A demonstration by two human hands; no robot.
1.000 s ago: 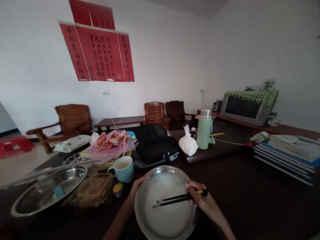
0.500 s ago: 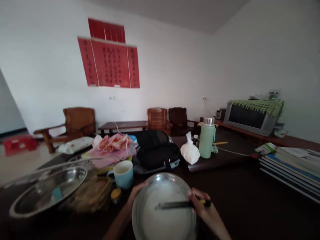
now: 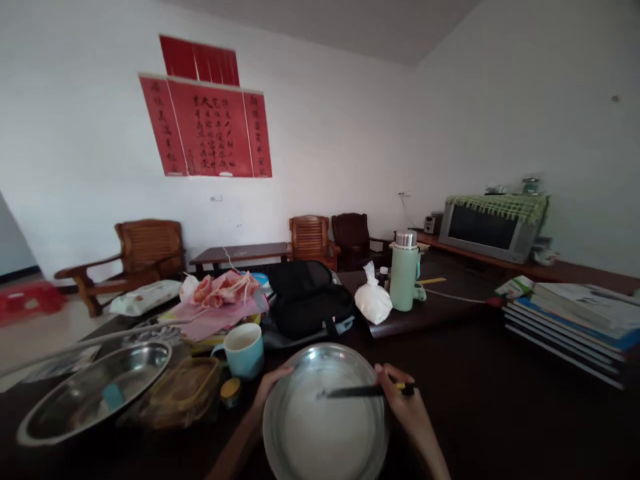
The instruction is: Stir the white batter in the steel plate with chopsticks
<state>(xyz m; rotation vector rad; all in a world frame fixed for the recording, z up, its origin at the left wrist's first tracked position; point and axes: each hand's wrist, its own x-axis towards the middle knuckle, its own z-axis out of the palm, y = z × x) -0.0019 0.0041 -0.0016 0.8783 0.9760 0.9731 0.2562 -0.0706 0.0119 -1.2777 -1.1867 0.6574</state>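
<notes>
A round metal basin (image 3: 270, 433) stands in front of me at the table's edge, with a pale whitish layer over its bottom. My left hand (image 3: 273, 385) grips its upper left rim, the fingers partly hidden behind it. Closed around dark chopsticks (image 3: 353, 392) with yellowish ends, my right hand (image 3: 401, 395) is at the right rim. The chopstick tips reach over the middle of the basin; whether they touch the contents I cannot tell. Left of the basin are a light blue mug (image 3: 244, 353), a small yellow-lidded jar (image 3: 231, 392) and a yellowish plastic box (image 3: 183, 390).
An oval metal dish (image 3: 30, 423) lies at far left. Behind the basin are a black bag (image 3: 310, 300), pink cloth items (image 3: 225, 293), a tied bag of white powder (image 3: 373, 300) and a green thermos (image 3: 403, 277). Stacked books (image 3: 570, 333) stand at right.
The whole view has shifted slightly, so most things now appear a little further left. The chopsticks have moved slightly within the basin; both hands keep their holds.
</notes>
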